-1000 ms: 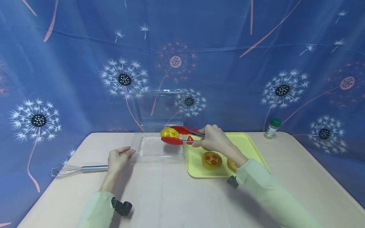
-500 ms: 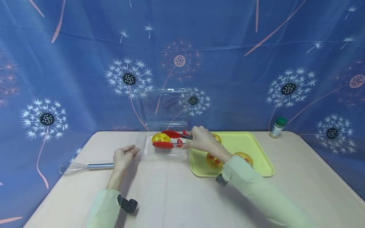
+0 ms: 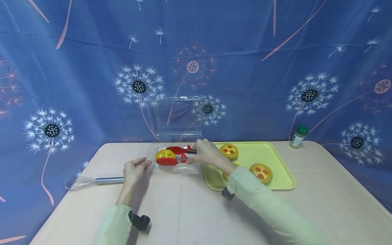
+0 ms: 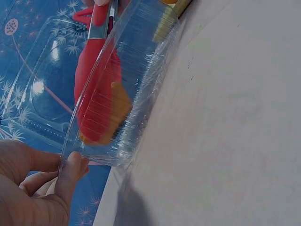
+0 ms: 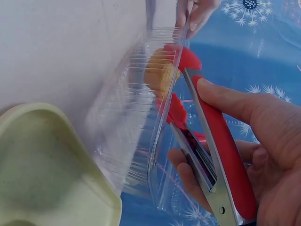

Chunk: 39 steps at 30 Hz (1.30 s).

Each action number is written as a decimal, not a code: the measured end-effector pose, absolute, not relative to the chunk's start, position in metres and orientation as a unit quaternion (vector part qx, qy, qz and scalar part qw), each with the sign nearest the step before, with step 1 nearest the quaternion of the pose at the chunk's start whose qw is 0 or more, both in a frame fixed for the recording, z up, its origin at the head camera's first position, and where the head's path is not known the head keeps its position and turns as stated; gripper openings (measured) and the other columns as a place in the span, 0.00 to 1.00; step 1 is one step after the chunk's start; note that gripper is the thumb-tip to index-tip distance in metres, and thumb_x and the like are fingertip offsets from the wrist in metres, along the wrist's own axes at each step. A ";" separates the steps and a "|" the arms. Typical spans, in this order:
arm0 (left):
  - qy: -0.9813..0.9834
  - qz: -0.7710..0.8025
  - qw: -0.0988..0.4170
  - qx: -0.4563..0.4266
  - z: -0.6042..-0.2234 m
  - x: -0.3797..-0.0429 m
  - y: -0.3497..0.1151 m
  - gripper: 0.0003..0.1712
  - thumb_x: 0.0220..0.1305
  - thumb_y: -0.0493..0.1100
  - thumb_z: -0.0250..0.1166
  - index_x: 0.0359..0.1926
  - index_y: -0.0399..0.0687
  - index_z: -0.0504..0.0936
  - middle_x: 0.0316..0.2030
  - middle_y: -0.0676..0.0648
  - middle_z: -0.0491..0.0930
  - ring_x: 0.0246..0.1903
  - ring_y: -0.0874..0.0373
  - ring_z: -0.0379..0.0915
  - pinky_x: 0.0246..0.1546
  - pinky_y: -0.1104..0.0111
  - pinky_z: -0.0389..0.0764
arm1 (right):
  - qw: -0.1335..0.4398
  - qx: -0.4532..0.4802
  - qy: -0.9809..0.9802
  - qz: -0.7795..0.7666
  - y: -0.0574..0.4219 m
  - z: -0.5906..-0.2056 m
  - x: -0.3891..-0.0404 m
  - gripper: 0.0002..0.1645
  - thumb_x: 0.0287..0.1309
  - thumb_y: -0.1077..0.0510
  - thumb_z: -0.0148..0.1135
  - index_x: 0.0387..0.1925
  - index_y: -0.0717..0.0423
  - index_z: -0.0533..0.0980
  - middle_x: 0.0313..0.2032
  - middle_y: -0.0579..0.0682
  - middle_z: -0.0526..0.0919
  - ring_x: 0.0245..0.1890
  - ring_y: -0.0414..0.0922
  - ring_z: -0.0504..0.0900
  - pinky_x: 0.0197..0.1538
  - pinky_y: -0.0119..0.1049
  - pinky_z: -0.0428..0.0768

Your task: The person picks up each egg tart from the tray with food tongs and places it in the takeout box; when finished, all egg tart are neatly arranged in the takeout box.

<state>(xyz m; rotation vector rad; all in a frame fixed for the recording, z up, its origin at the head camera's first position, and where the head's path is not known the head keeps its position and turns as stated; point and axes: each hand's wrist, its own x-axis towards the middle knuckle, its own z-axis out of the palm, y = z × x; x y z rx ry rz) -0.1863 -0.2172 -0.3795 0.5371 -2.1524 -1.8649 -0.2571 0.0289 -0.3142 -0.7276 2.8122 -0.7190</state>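
My right hand (image 3: 208,154) grips a pair of red-tipped metal tongs (image 5: 225,160). Between the tong heads sits a yellow tart (image 3: 165,154), down inside the base of a clear plastic clamshell container (image 4: 141,94). Whether the tart touches the container's floor, I cannot tell. The container's lid (image 3: 179,115) stands raised at the back. At the near left corner my left hand (image 3: 134,172) pinches the rim between thumb and fingers, as the left wrist view shows.
Right of the container lies a yellow tray (image 3: 278,173) with tarts topped in red, one (image 3: 229,151) at the back and one (image 3: 261,173) nearer; another is partly behind the right arm. A whisk (image 3: 107,180) lies left. A green-capped shaker (image 3: 298,137) stands back right.
The right hand has carried the tart in the tongs leftward and down into the container's left part. The left hand has stayed at the container's corner.
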 end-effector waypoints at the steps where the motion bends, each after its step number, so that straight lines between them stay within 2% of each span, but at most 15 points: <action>1: -0.739 -0.637 0.124 0.183 -0.380 -0.187 -0.217 0.22 0.68 0.31 0.57 0.59 0.21 0.71 0.52 0.27 0.76 0.33 0.70 0.80 0.39 0.80 0.85 | 0.074 -0.245 0.937 -0.239 0.029 -0.314 -0.258 0.34 0.44 0.49 0.79 0.11 0.51 0.60 0.11 0.42 0.52 0.11 0.39 0.51 0.15 0.28 0.50; 6: -0.733 -0.642 0.130 0.181 -0.380 -0.188 -0.216 0.22 0.67 0.31 0.57 0.59 0.20 0.71 0.51 0.27 0.77 0.29 0.74 0.79 0.40 0.79 0.85 | 0.078 -0.256 0.935 -0.232 0.027 -0.314 -0.262 0.35 0.43 0.49 0.79 0.11 0.51 0.58 0.11 0.41 0.50 0.12 0.38 0.50 0.16 0.28 0.48; 16: -0.728 -0.650 0.129 0.176 -0.382 -0.189 -0.215 0.21 0.68 0.30 0.56 0.59 0.19 0.71 0.52 0.25 0.76 0.34 0.68 0.81 0.40 0.78 0.85 | 0.083 -0.274 0.932 -0.221 0.025 -0.316 -0.268 0.35 0.43 0.47 0.79 0.12 0.51 0.58 0.11 0.40 0.51 0.13 0.37 0.50 0.17 0.28 0.49; 21: -0.725 -0.655 0.124 0.174 -0.380 -0.188 -0.214 0.22 0.68 0.30 0.56 0.60 0.19 0.70 0.52 0.25 0.76 0.34 0.68 0.80 0.42 0.77 0.85 | 0.092 -0.266 0.929 -0.242 0.027 -0.320 -0.270 0.36 0.43 0.47 0.79 0.10 0.50 0.58 0.11 0.41 0.51 0.13 0.38 0.50 0.16 0.28 0.48; 24: -0.720 -0.660 0.121 0.177 -0.380 -0.188 -0.214 0.22 0.68 0.30 0.56 0.60 0.19 0.69 0.54 0.25 0.75 0.34 0.68 0.80 0.43 0.75 0.86 | 0.094 -0.260 0.925 -0.263 0.030 -0.320 -0.272 0.34 0.43 0.47 0.79 0.11 0.53 0.60 0.11 0.41 0.51 0.12 0.38 0.50 0.16 0.28 0.48; 25: -0.718 -0.662 0.120 0.178 -0.380 -0.188 -0.214 0.23 0.68 0.30 0.56 0.60 0.19 0.69 0.54 0.24 0.74 0.34 0.68 0.80 0.44 0.74 0.86 | 0.092 -0.258 0.922 -0.273 0.031 -0.320 -0.272 0.30 0.43 0.47 0.79 0.12 0.57 0.67 0.11 0.41 0.51 0.12 0.38 0.49 0.15 0.28 0.48; 27: -0.721 -0.658 0.117 0.184 -0.380 -0.188 -0.215 0.23 0.69 0.30 0.56 0.61 0.20 0.69 0.55 0.25 0.74 0.36 0.67 0.81 0.45 0.74 0.85 | 0.090 -0.251 0.918 -0.294 0.033 -0.319 -0.273 0.24 0.43 0.47 0.79 0.19 0.62 0.78 0.10 0.41 0.51 0.12 0.38 0.48 0.15 0.28 0.48; 28: -0.723 -0.654 0.116 0.187 -0.380 -0.187 -0.216 0.23 0.69 0.31 0.56 0.61 0.21 0.69 0.55 0.26 0.74 0.37 0.65 0.81 0.45 0.74 0.85 | 0.090 -0.246 0.917 -0.301 0.034 -0.318 -0.273 0.26 0.44 0.46 0.79 0.24 0.67 0.80 0.10 0.41 0.51 0.12 0.38 0.48 0.15 0.28 0.48; 30: -0.728 -0.648 0.114 0.191 -0.380 -0.186 -0.217 0.23 0.69 0.32 0.56 0.61 0.22 0.69 0.55 0.27 0.75 0.39 0.64 0.82 0.45 0.73 0.85 | 0.086 -0.241 0.913 -0.317 0.037 -0.317 -0.273 0.27 0.44 0.47 0.79 0.35 0.67 0.85 0.10 0.41 0.51 0.12 0.39 0.48 0.15 0.29 0.48; 31: -0.732 -0.644 0.113 0.192 -0.380 -0.186 -0.217 0.23 0.69 0.32 0.57 0.61 0.22 0.70 0.54 0.27 0.76 0.39 0.63 0.82 0.44 0.74 0.85 | 0.086 -0.239 0.913 -0.319 0.040 -0.316 -0.273 0.28 0.44 0.47 0.79 0.38 0.66 0.85 0.10 0.41 0.52 0.12 0.39 0.48 0.16 0.29 0.49; 33: -0.738 -0.638 0.112 0.191 -0.381 -0.186 -0.217 0.23 0.69 0.33 0.56 0.61 0.23 0.70 0.54 0.28 0.76 0.38 0.64 0.82 0.44 0.75 0.86 | 0.086 -0.235 0.913 -0.323 0.047 -0.314 -0.271 0.26 0.45 0.46 0.78 0.37 0.64 0.85 0.10 0.41 0.54 0.13 0.39 0.49 0.17 0.29 0.50; 35: -0.740 -0.635 0.114 0.188 -0.381 -0.186 -0.218 0.22 0.70 0.33 0.56 0.61 0.22 0.70 0.53 0.28 0.77 0.36 0.67 0.81 0.42 0.77 0.85 | 0.082 -0.234 0.912 -0.326 0.054 -0.312 -0.270 0.28 0.44 0.45 0.78 0.43 0.60 0.85 0.11 0.42 0.58 0.14 0.39 0.51 0.18 0.30 0.52; 36: -0.744 -0.632 0.114 0.187 -0.382 -0.186 -0.218 0.22 0.70 0.33 0.56 0.61 0.23 0.70 0.53 0.28 0.77 0.35 0.68 0.81 0.42 0.77 0.85 | 0.083 -0.231 0.912 -0.328 0.058 -0.310 -0.269 0.30 0.44 0.45 0.78 0.45 0.59 0.84 0.11 0.44 0.62 0.14 0.39 0.52 0.18 0.30 0.53; 39: -0.747 -0.630 0.112 0.181 -0.382 -0.186 -0.218 0.22 0.70 0.33 0.55 0.61 0.23 0.70 0.54 0.28 0.76 0.35 0.69 0.80 0.42 0.78 0.85 | 0.080 -0.212 0.912 -0.342 0.071 -0.307 -0.266 0.37 0.43 0.43 0.78 0.54 0.58 0.81 0.18 0.46 0.78 0.16 0.39 0.57 0.19 0.30 0.56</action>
